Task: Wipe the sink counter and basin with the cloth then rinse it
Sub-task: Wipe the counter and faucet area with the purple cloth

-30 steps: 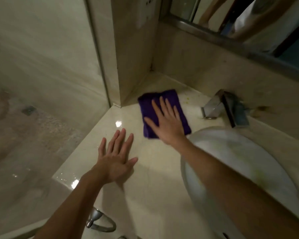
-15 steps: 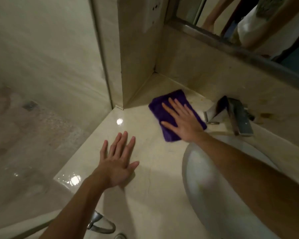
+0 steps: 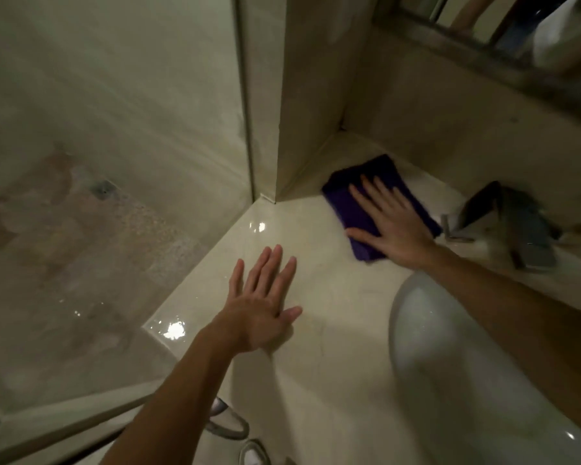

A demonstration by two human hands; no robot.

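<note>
A folded purple cloth (image 3: 356, 193) lies flat on the cream stone counter (image 3: 329, 330), near the back corner. My right hand (image 3: 393, 223) presses down on it with the fingers spread, and covers its near right part. My left hand (image 3: 262, 303) rests flat and open on the bare counter, nearer to me and left of the cloth. The white oval basin (image 3: 450, 357) is sunk in the counter at the right, partly hidden under my right forearm.
A chrome tap (image 3: 503, 223) stands behind the basin, just right of the cloth. A wall pillar (image 3: 309, 95) and a glass shower screen (image 3: 114, 162) bound the counter at the left. A mirror (image 3: 517, 25) hangs above. The counter's left edge drops off.
My right hand slid the cloth to the right along the counter, closer to the tap. My left hand stayed flat in the same spot. The view shifted.
</note>
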